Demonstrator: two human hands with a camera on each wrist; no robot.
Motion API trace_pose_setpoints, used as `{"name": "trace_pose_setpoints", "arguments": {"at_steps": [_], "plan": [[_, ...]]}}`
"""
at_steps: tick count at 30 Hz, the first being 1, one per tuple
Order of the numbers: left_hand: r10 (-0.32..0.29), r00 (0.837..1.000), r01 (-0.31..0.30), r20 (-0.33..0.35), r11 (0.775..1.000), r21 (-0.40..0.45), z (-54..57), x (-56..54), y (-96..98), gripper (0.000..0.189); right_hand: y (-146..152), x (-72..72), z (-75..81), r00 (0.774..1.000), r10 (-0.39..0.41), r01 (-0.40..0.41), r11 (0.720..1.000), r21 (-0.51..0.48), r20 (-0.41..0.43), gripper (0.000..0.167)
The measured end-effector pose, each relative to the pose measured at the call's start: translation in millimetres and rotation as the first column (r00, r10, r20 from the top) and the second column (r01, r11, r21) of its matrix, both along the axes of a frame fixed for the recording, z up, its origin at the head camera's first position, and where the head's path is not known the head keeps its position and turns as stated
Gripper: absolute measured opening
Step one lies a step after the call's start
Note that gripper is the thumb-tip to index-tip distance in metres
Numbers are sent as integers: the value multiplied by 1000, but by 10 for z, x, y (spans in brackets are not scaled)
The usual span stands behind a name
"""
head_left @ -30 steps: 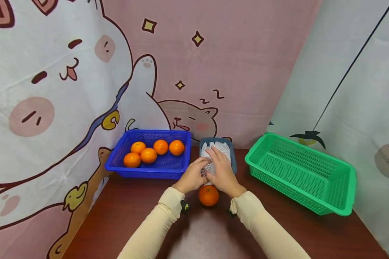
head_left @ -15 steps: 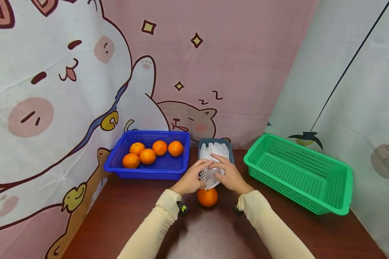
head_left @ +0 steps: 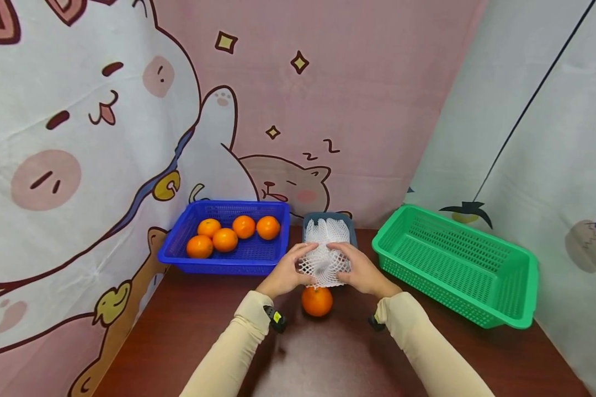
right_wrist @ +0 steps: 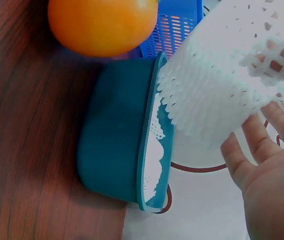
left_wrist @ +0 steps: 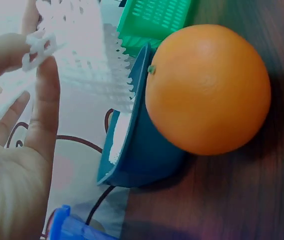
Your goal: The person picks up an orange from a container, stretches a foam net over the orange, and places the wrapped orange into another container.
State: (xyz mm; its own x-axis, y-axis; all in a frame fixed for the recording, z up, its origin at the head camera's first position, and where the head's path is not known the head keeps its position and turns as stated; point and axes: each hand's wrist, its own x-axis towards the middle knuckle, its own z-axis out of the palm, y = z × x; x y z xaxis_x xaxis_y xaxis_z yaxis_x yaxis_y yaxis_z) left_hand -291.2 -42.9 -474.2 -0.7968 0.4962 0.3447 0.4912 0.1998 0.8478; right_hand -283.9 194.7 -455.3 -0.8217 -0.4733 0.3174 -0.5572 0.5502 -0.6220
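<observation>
A white foam fruit net [head_left: 324, 266] is stretched wide between my two hands, above the table. My left hand [head_left: 284, 274] holds its left side, and in the left wrist view the thumb and a finger [left_wrist: 47, 107] pinch a strand of the mesh. At the opposite side my right hand [head_left: 370, 275] grips the net with thumb and fingers; the right wrist view shows several fingertips against the mesh. An orange [head_left: 317, 302] sits on the table just below the net, between my wrists. Behind it stands a small teal bin [right_wrist: 117, 130] with more white foam nets [head_left: 336, 227] inside.
To the left, a blue basket [head_left: 223, 267] holds several oranges [head_left: 225, 240]. On the right stands a green basket [head_left: 442, 289], its slotted floor showing. A printed cloth [head_left: 367, 82] hangs behind the dark wooden table [head_left: 203, 331].
My hands have moved apart, the right one outward to the right, and the foam net between them has widened from a bunched shape. The orange has stayed in place.
</observation>
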Motion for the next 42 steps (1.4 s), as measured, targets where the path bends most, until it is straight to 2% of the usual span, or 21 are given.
{"name": "trace_pose_setpoints", "arguments": {"at_steps": [3, 7, 11, 14, 16, 18, 20, 22, 25, 29, 33, 35, 39, 42], "plan": [[-14, 1000, 14, 4, 999, 31, -13, 24, 28, 78, 4, 21, 15, 1000, 6, -5, 999, 37, -5, 73], [-29, 1000, 29, -1, 999, 30, 19, 70, 82, 79, 19, 25, 67, 998, -5, 11, 995, 95, -67, 77], [-2, 1000, 4, -17, 995, 95, 49, 121, 104, 89, 48, 7, 134, 990, -20, 37, 992, 120, -142, 77], [29, 998, -24, -57, 995, 98, 0, 162, 94, 96, 74, 6, 171, 986, -42, 63, 989, 131, -161, 76], [59, 994, -59, -97, 998, 9, -81, 191, 85, 98, 91, 16, 189, 986, -56, 78, 988, 135, -158, 76], [92, 987, -109, -133, 985, -130, -180, 224, 80, 98, 106, 28, 199, 986, -68, 89, 987, 136, -152, 76], [108, 981, -150, -161, 949, -277, -282, 258, 81, 96, 116, 38, 204, 986, -71, 91, 987, 136, -149, 76], [112, 978, -172, -175, 907, -385, -364, 289, 83, 94, 124, 44, 205, 987, -71, 90, 987, 131, -147, 76], [109, 983, -167, -151, 876, -453, -444, 325, 86, 91, 127, 50, 208, 988, -71, 89, 987, 130, -140, 76], [113, 988, -150, -105, 866, -476, -512, 348, 88, 87, 123, 69, 217, 990, -73, 89, 987, 133, -121, 76], [120, 990, -142, -76, 865, -481, -572, 351, 102, 86, 112, 93, 222, 991, -78, 92, 986, 141, -107, 76], [128, 990, -143, -64, 873, -467, -592, 349, 109, 85, 107, 102, 223, 991, -82, 97, 985, 144, -106, 76], [157, 987, -162, -45, 901, -403, -594, 335, 105, 84, 108, 114, 231, 989, -92, 108, 983, 148, -116, 75], [189, 982, -187, -26, 932, -310, -519, 315, 84, 82, 114, 122, 247, 987, -94, 114, 981, 155, -129, 74]]}}
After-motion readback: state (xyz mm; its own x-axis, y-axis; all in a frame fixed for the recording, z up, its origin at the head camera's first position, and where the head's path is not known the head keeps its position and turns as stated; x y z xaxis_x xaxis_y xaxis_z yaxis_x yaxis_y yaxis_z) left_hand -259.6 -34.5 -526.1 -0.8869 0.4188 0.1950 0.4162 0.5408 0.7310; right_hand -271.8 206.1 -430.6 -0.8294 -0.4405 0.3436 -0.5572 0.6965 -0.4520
